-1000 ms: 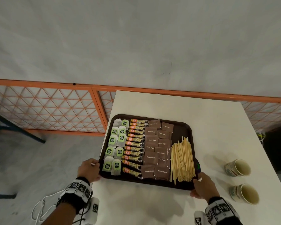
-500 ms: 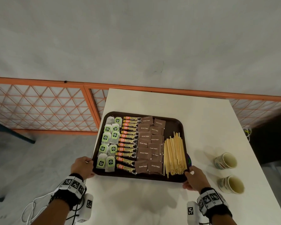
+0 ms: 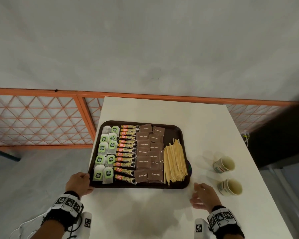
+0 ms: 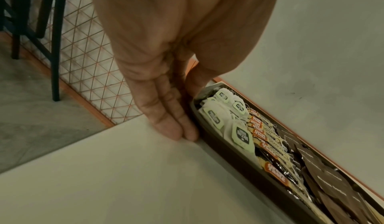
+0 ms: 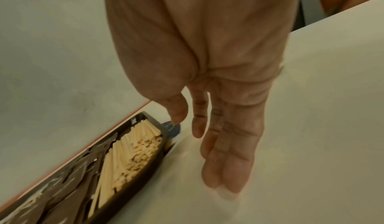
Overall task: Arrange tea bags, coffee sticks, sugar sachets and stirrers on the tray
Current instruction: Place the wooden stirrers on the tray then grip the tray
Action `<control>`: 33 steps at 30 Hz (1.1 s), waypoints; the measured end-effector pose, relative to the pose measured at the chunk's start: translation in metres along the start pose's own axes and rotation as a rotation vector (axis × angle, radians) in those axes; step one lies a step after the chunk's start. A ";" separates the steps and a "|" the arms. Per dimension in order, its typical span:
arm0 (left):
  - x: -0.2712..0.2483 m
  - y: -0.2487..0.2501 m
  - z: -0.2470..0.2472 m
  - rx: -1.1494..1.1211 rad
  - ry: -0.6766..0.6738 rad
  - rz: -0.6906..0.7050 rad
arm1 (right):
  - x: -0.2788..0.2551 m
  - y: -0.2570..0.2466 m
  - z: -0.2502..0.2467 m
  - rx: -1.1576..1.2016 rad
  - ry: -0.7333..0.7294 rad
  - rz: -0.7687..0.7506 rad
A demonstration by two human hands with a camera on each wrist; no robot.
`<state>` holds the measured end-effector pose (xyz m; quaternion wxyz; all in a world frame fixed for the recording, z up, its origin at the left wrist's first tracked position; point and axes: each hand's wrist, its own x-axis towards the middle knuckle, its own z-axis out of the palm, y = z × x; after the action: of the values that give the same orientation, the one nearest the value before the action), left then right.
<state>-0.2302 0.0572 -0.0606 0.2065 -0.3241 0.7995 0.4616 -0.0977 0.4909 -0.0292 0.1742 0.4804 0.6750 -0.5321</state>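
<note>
- White table (image 3: pixel 162 111), orange mesh fence behind; tray (image 3: pixel 177 133) sits near the left edge, all four rows laid.
- My right hand (image 3: pixel 204 197) has let go, fingers loose, just beside the near-right corner.
- Left hand (image 3: pixel 78 182) still touches the near-left corner, fingers straight.
- Arranging looks finished.

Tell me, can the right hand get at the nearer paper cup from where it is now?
Probably yes. The right hand is open, holding nothing, off the tray, and the nearer paper cup lies on its side just right of it with only bare table between.
</note>
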 end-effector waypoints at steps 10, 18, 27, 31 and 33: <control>-0.005 -0.003 -0.003 -0.112 -0.074 -0.038 | -0.026 0.073 -0.080 -0.043 0.202 0.133; -0.025 -0.009 0.001 -0.142 0.108 -0.027 | -0.006 0.032 -0.133 -0.245 0.326 -0.285; -0.058 -0.010 0.048 -0.241 0.213 -0.123 | 0.008 0.007 -0.081 -0.550 0.053 -0.547; -0.040 -0.031 0.051 -0.017 0.331 -0.039 | 0.025 -0.044 -0.056 -0.562 0.049 -0.592; -0.050 -0.028 0.059 0.083 0.431 0.002 | 0.037 -0.072 -0.048 -0.572 0.064 -0.594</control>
<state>-0.1730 0.1147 -0.0750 0.0433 -0.4057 0.8439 0.3484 -0.1624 0.5530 0.0009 0.1183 0.2133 0.9101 -0.3351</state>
